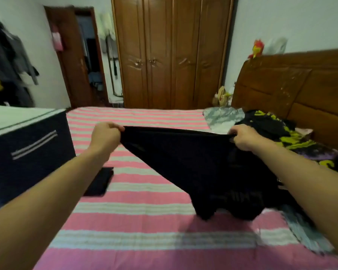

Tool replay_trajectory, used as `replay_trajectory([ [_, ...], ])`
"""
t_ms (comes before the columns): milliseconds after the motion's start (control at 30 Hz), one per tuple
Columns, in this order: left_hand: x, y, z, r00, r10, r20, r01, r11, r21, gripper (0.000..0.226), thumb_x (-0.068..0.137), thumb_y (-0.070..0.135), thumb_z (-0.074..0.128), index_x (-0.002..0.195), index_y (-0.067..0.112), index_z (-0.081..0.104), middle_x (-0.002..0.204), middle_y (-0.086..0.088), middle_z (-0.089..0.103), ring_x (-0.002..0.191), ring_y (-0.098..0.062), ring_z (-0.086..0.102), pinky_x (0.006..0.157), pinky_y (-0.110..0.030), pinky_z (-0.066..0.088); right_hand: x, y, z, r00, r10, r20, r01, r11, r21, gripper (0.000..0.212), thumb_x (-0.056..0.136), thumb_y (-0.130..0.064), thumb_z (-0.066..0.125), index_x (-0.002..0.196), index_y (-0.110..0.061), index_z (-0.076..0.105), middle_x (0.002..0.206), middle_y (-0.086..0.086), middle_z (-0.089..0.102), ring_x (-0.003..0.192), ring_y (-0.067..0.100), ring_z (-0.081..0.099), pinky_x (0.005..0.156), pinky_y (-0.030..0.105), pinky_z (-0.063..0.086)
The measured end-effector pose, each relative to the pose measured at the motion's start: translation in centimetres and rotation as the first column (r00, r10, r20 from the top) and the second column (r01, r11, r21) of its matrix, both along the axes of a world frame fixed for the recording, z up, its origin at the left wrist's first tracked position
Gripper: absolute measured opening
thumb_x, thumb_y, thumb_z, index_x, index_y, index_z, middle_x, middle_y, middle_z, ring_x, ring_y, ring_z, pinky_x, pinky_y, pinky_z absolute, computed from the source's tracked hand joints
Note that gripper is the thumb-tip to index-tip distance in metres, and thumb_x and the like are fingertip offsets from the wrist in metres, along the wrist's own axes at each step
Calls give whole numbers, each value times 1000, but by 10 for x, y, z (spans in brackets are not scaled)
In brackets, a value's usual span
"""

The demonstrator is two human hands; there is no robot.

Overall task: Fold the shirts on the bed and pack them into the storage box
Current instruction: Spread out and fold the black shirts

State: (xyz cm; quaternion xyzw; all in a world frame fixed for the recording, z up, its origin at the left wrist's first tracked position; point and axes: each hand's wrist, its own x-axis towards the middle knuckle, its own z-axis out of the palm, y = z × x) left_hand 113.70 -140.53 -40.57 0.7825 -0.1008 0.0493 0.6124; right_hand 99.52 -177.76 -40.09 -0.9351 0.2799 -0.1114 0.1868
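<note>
Here, in the single head view, a black shirt is held up over a bed covered in pink and white stripes. The shirt's top edge is stretched taut from side to side between the two hands. One end is pinched by the left hand, its fingers curled over the hem; the other end is gripped by the right hand, its fingers likewise closed on the cloth. Both hands are raised to about the same height, well apart, so the garment's long axis is seen to run left to right across the bed.

From that edge the fabric falls toward the viewer and slants to the right, and its lowest bunched part is touching the bedspread near the right forearm. The cloth looks thin, soft and limp, with faint lettering low down that cannot be read.

A dark navy storage box with pale stripes on its side stands on the bed at the left, nearer the left hand. A flat black rectangular object lies on the bedspread between box and shirt. More shirts, black with yellow print, are heaped at the right by a wooden headboard.

It is judged that the shirt must next be laid flat ahead of the hands for folding.
</note>
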Motion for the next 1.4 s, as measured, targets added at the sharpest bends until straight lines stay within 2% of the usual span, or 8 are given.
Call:
replay_trajectory([
  [167,-1,-24,209,897,40,440,-9,997,-72,16,87,13,61,78,23,69,81,-3,67,77,-17,67,71,-34,62,33,-20,175,870,-231,436,284,957,-60,32,93,-12,58,122,-20,69,131,9,63,121,33,56,98,37,50],
  [267,-28,-28,261,863,-141,485,141,989,38,13,90,6,58,87,14,68,88,-4,61,84,-18,59,69,-29,51,43,60,204,724,174,668,-284,957,59,55,95,-38,61,146,-30,44,137,-2,54,122,19,53,101,36,45],
  [433,-70,-24,257,823,-516,239,383,813,438,24,92,-5,59,109,11,66,109,-6,61,100,-21,63,83,-34,60,72,175,160,644,513,568,-571,816,-90,25,93,-34,63,118,-32,63,111,-8,68,102,14,62,86,32,48],
  [533,-63,-4,223,836,-490,246,171,659,732,32,94,-1,64,109,27,68,106,4,60,91,-11,62,72,-25,54,90,187,120,702,525,482,-529,837,-141,26,95,-18,57,72,-32,58,77,-10,62,76,20,59,65,29,40],
  [833,-14,113,156,963,-35,268,-236,369,899,22,93,1,60,106,8,75,92,-7,66,83,-22,62,79,-38,57,91,146,35,937,298,179,-259,942,-215,26,83,4,53,86,-17,69,84,9,61,83,32,59,66,29,41],
  [1067,4,188,104,766,315,561,-639,469,610,23,85,4,62,105,0,73,107,-30,61,96,-51,60,87,-53,53,32,80,10,967,-220,129,229,972,-61,4,88,-5,58,85,-2,58,88,19,60,76,34,58,66,36,51],
  [1267,-18,169,17,847,522,-101,-516,853,76,30,101,7,39,121,-4,58,94,-22,61,84,-40,64,78,-53,56,6,54,17,806,-497,322,312,819,483,31,85,-4,48,111,0,63,105,21,63,90,41,67,76,47,59],
  [1400,-44,156,-73,860,285,-424,-463,785,-411,41,103,7,28,137,3,49,90,-18,61,74,-33,63,69,-45,56,-52,83,-61,927,-330,176,108,687,718,29,93,7,39,102,-3,65,86,22,60,62,33,58,44,37,56],
])
